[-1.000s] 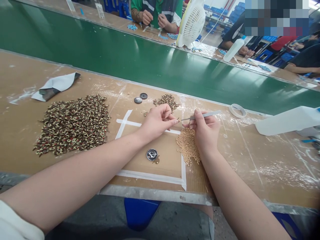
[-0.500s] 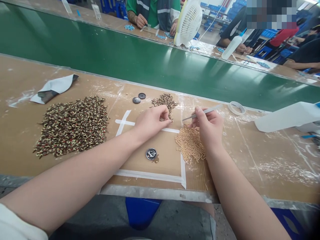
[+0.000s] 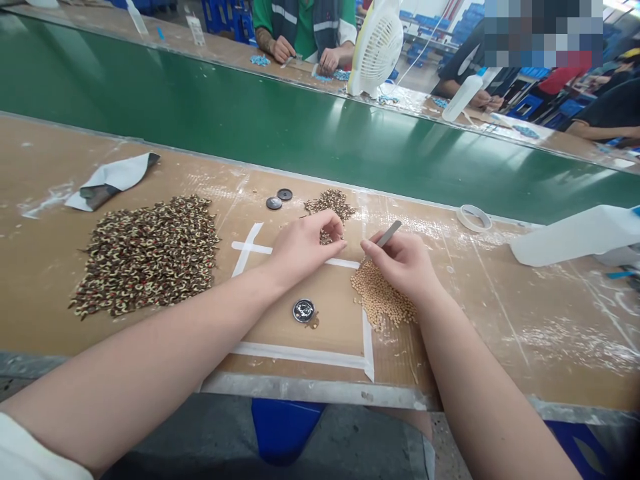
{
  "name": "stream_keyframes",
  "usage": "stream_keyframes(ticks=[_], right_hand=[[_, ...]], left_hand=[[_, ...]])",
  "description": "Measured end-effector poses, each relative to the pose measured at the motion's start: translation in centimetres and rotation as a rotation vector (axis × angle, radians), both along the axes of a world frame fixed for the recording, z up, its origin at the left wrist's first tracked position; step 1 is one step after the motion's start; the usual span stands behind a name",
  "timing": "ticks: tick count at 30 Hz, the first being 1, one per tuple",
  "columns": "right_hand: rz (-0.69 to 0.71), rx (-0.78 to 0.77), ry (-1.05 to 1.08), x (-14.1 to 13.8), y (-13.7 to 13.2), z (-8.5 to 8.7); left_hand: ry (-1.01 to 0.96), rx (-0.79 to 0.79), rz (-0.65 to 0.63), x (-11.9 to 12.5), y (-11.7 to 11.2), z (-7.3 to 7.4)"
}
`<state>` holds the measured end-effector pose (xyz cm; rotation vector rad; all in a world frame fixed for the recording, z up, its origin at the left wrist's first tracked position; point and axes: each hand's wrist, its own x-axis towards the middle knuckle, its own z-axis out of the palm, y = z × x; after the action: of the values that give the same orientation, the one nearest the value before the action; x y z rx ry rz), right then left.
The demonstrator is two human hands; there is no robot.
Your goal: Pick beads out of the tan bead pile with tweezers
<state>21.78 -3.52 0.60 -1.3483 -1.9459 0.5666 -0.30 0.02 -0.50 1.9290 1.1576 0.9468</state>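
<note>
My left hand (image 3: pixel 311 243) hovers over the tape-marked area of the table, thumb and index finger curled together; anything between the tips is too small to make out. Just behind it lies a small heap of dark and cream pieces (image 3: pixel 334 203). My right hand (image 3: pixel 405 263) is closed around metal tweezers (image 3: pixel 389 233), slanting up from the fingers, their points low and partly hidden. Under that hand spreads a pile of beige beads (image 3: pixel 377 293). In front of my left hand sits a small round dish (image 3: pixel 303 310) of dark shiny liquid, with a brownish spot beside it.
A large pile of dark and cream pieces (image 3: pixel 150 257) covers the left. Two dark discs (image 3: pixel 274 203) lie behind the tape. A tape roll (image 3: pixel 474 218) and a white bottle (image 3: pixel 575 233) are right. Beyond the green belt (image 3: pixel 210 113) stand a fan (image 3: pixel 377 50) and several people working.
My right hand has moved left, closer to my left hand, and the tweezers now point steeply down instead of lying nearly level. My left hand stays nearly in place.
</note>
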Motion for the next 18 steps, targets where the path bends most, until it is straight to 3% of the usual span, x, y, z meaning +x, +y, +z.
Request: stream_keyframes(ticks=[6,9,14,18], right_hand=[[0.014,-0.003,-0.013,-0.3,0.0,-0.2],[0.0,0.069,0.106,-0.4,-0.3,0.1],[0.017,0.239,0.415,-0.6,-0.8,0.5],[0.017,0.292,0.467,-0.8,-0.8,0.5]], left_hand=[[-0.083,-0.075,-0.004,0.3,0.1,-0.2],[-0.162,-0.158,-0.023,0.5,0.2,0.1],[-0.378,-0.543,-0.23,0.8,-0.2,0.8],[-0.503,-0.758,-0.342,0.9,-0.5,0.9]])
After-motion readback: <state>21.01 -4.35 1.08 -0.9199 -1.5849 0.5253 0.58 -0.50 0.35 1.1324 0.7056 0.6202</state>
